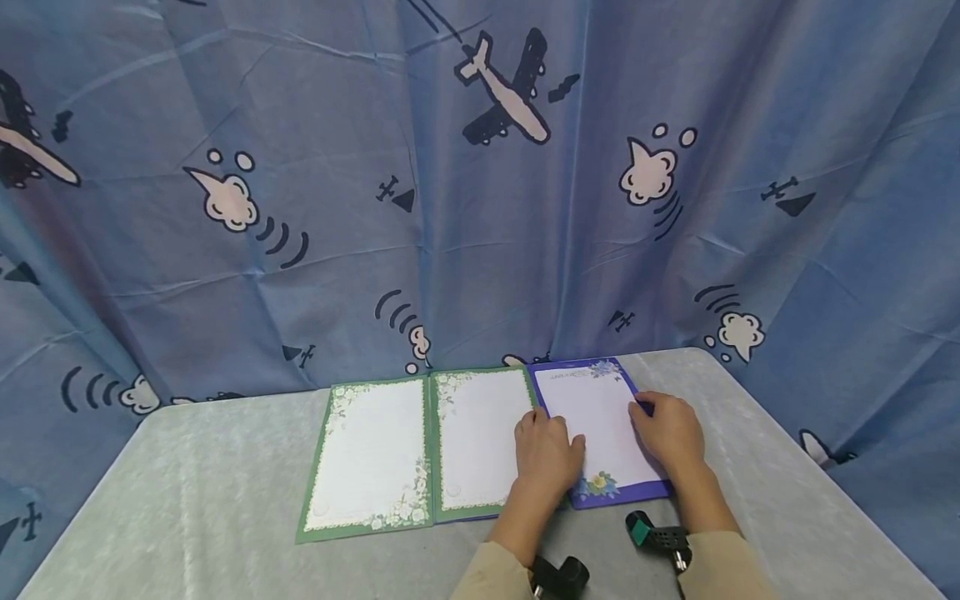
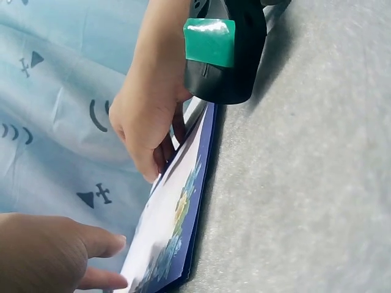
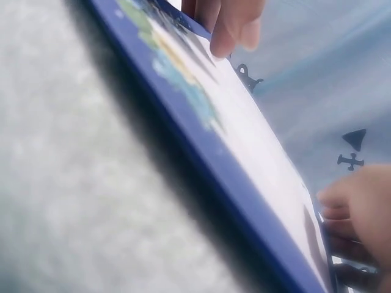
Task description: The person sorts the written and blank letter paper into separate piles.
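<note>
A purple-bordered decorated paper sheet [image 1: 603,442] with blue and yellow flowers lies flat on the table's right half. My left hand [image 1: 546,450] rests at its left edge, thumb over the purple sheet and fingers over the adjoining middle green-bordered sheet [image 1: 476,442]. At the right edge, my right hand [image 1: 669,429] touches the purple sheet with its fingertips; the left wrist view shows those fingers [image 2: 146,162] pointing down at the paper. Farther left lies another green-bordered sheet [image 1: 372,454] with white flowers, touching the middle one.
A pale grey cloth covers the table [image 1: 225,483]. Behind it hangs a blue curtain [image 1: 337,208] printed with planes and clouds. Black wrist devices [image 1: 658,535] are worn at both sleeves. A purple strip shows under the middle sheet's lower edge.
</note>
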`<state>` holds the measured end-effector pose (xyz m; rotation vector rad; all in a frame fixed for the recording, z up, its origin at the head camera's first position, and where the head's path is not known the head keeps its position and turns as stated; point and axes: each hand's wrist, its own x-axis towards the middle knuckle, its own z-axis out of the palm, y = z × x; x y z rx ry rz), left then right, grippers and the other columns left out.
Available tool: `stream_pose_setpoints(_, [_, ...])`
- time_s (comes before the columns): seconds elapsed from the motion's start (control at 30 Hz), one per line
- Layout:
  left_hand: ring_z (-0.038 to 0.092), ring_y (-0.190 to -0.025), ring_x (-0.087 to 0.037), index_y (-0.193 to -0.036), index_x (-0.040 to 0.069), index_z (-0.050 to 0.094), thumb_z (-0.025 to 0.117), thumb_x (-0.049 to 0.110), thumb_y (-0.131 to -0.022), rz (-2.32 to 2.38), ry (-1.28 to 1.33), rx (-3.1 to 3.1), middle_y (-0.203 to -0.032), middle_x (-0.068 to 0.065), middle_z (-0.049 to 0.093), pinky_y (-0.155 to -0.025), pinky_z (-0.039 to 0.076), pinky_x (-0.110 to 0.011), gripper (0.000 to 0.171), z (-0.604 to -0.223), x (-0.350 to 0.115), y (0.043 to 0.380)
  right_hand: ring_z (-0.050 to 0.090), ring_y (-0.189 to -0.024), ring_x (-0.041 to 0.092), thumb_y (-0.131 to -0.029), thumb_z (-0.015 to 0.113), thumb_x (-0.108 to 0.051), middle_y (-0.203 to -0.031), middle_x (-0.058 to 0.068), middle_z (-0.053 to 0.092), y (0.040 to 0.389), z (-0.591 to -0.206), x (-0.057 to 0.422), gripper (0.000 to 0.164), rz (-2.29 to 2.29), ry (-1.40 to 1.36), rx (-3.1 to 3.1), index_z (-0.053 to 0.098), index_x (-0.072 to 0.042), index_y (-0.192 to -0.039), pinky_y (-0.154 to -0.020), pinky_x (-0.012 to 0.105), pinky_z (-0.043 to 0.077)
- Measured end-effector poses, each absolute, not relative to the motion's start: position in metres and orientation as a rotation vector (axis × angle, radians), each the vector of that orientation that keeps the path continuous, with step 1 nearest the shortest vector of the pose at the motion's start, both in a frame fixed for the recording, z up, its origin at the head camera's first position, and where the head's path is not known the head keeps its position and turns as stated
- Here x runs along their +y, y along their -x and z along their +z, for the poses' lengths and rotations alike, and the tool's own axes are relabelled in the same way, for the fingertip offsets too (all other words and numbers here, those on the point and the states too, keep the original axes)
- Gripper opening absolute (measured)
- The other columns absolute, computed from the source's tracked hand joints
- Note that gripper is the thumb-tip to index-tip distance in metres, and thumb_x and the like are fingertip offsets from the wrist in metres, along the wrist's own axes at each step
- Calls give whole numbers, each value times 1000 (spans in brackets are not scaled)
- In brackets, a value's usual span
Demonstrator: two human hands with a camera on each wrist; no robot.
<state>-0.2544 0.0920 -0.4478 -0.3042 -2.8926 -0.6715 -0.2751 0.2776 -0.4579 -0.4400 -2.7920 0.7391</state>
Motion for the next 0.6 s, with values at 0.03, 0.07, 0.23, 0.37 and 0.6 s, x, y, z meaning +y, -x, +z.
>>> stream_pose_setpoints(0.03, [59,-121,-31,-97,5,77,69,35,-93,-671,307,-2893,-125,-18,68,-106,44,-42,31,-448,92,255,54,-127,51,-98,59,-19,-133,32,61,275,-458,277,41,732,446,-2795,64,7,-128,-107,62,41])
stream_pose_setpoints(0.07, [59,-121,-31,-98,6,78,69,35,-93,-670,310,-2892,-125,-18,68,-106,44,-42,31,-449,91,255,54,-127,51,-98,59,-19,-133,31,61,275,-458,276,41,722,450,-2799,64,7,-128,-107,62,42])
stream_pose_setpoints(0.23, [59,-119,-31,-102,8,77,71,34,-92,-682,322,-2874,-120,-16,69,-104,44,-42,29,-450,89,255,53,-126,52,-97,60,-19,-133,32,60,274,-456,273,42,674,437,-2835,63,8,-129,-106,63,42])
stream_pose_setpoints(0.37, [59,-118,-31,-108,7,76,71,34,-92,-726,330,-2888,-119,-16,69,-102,44,-43,32,-446,86,253,53,-127,53,-97,60,-21,-134,33,59,273,-452,271,44,688,397,-2850,61,9,-131,-105,63,43])
stream_pose_setpoints(0.6, [67,-117,-27,-128,10,69,66,37,-96,-860,495,-2986,-125,-8,72,-97,54,-40,42,-412,71,252,63,-113,49,-100,60,-27,-125,32,65,270,-422,259,46,791,115,-2789,63,8,-129,-93,60,52])
